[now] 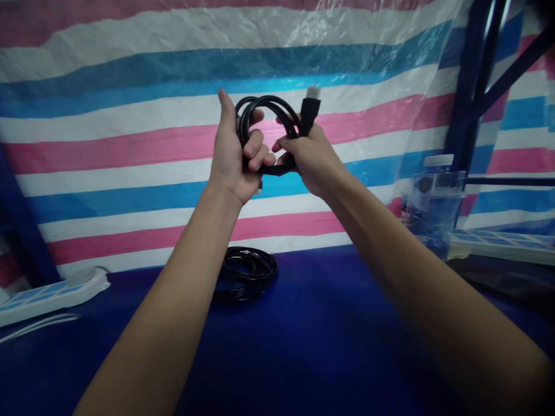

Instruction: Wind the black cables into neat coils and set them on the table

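Note:
A coiled black cable [272,101] is held up in the air between both hands. My left hand [236,153] grips the left side of the loops, fingers curled through them and thumb pointing up. On the other side my right hand [314,153] pinches the coil beside the cable's black plug [309,112], whose metal end points upward. Under my left hand a small dark end shows in part. Below, on the blue table [303,346], lies another coiled black cable [249,274], partly hidden by my left forearm.
White power strips lie at the left [56,297] and right [503,245]. A clear plastic bottle and container [433,202] stand at the right. A striped plastic sheet [130,144] hangs behind the table, beside a dark blue metal frame [472,98].

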Demonstrator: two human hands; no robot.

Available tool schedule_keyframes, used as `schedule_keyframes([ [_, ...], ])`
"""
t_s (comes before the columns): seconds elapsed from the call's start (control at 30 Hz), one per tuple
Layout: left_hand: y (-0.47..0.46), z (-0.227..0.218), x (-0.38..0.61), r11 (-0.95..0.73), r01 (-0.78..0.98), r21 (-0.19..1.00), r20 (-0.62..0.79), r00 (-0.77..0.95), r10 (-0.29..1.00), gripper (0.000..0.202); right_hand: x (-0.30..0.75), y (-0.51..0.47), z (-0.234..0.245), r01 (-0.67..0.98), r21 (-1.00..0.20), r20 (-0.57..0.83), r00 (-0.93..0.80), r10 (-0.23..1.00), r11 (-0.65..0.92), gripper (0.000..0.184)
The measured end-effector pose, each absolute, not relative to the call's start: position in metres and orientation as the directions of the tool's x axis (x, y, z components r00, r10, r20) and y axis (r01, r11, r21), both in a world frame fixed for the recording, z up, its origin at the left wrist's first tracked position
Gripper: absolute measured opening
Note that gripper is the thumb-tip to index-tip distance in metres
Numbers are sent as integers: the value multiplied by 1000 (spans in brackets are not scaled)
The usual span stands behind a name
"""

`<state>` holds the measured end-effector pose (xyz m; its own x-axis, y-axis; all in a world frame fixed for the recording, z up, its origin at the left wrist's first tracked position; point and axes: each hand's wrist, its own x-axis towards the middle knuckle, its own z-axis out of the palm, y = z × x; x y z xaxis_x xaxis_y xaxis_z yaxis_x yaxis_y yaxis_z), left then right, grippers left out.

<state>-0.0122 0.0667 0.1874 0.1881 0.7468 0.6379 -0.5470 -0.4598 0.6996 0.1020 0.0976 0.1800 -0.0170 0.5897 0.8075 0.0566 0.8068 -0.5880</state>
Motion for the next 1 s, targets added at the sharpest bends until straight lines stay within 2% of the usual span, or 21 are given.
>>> schedule_keyframes([
  [0.13, 67, 188, -18, -383, -517, 766, 578, 293, 761, 57, 112, 108, 178, 262, -494, 841, -100, 532, 829, 26],
  [0.27, 74, 184, -21, -321, -430, 844, 507, 443, 739, 45, 124, 119, 178, 394, -268, 907, -205, 368, 879, 37],
  [0.37, 76, 183, -24, -287, -366, 885, 452, 532, 716, 43, 127, 116, 178, 407, -156, 920, -271, 282, 900, 53],
  [0.47, 73, 184, -27, -260, -306, 916, 394, 552, 735, 46, 126, 107, 178, 307, -134, 892, -377, 250, 942, 58],
  [0.53, 68, 186, -27, -260, -281, 924, 377, 544, 750, 49, 125, 102, 179, 214, -158, 870, -431, 238, 964, 52],
  [0.6, 64, 188, -26, -278, -271, 921, 386, 554, 738, 50, 125, 101, 178, 136, -204, 865, -438, 244, 969, 37],
  [0.67, 61, 189, -24, -311, -262, 914, 405, 535, 741, 49, 124, 102, 178, 83, -266, 873, -402, 276, 961, 23],
  [0.77, 59, 190, -22, -351, -273, 896, 441, 443, 780, 39, 123, 104, 178, 68, -356, 875, -327, 358, 932, 16],
  [0.9, 56, 192, -24, -377, -429, 821, 550, 417, 724, 30, 123, 102, 178, 172, -473, 832, -235, 502, 864, 18],
  [1.0, 53, 193, -24, -399, -519, 756, 632, 420, 652, 29, 126, 102, 175, 298, -672, 613, -290, 734, 679, 45],
])
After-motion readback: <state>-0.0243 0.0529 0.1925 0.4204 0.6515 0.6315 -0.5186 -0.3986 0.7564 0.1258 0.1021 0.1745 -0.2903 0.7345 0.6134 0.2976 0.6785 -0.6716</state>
